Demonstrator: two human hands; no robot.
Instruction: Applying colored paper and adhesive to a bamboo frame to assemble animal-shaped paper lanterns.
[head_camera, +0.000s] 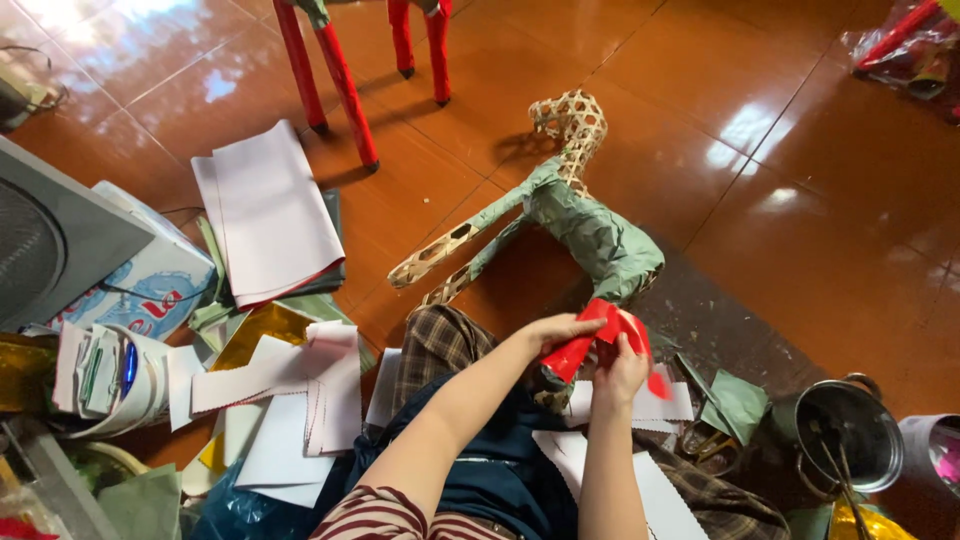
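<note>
Okay, paper pile (270, 215): floor, left, untouched.
left hand (553, 331): I pinch the red paper (598, 338) over my lap.
right hand (620, 372): closed on the same sheet.
woven frame (560, 215): just beyond, green-wrapped.
tip: pull paper taut, press flat, no wrinkles.
metal pot (848, 435): floor, right.

The floor (830, 200) is laid with large glossy reddish-brown tiles, their pale seams running diagonally. Bright daylight glares off the tiles in white patches at the top left and towards the right. Red legs of a piece of furniture (345, 80) stand at the top, throwing soft shadows. A dark worn mat (720, 320) lies on the tiles.
</note>
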